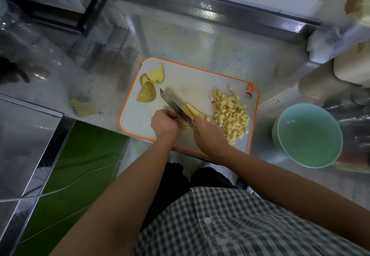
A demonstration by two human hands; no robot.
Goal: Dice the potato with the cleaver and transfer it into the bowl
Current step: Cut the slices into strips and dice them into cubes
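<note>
potato slices (185, 126) sit pinned between the two hands, and the left hand (164, 123) bears on them with its fingers curled under, knuckles toward the blade, likely so the steel has a guide and the fingertips stay out of its path. the right hand (208, 133) is wrapped round the handle of the cleaver (174, 105), whose blade runs away from it on a slant, just past the left hand's knuckles. on the far side of the blade from the left hand lie potato strips (193, 112), already cut lengthwise and resting against the steel.

beyond the right hand, toward the outer side, a heap of diced potato (230, 116) is pushed aside on the cutting board (192, 79), probably to keep the working patch free. further out from that hand stands the pale green bowl (309, 135), nothing in it yet, near enough for a scoop with the blade.

ahead of the left hand lie skin-on potato offcuts (147, 93), set away from the cutting.

judging by this, dicing is well along; strips need crosscuts, and no transfer has begun.
</note>
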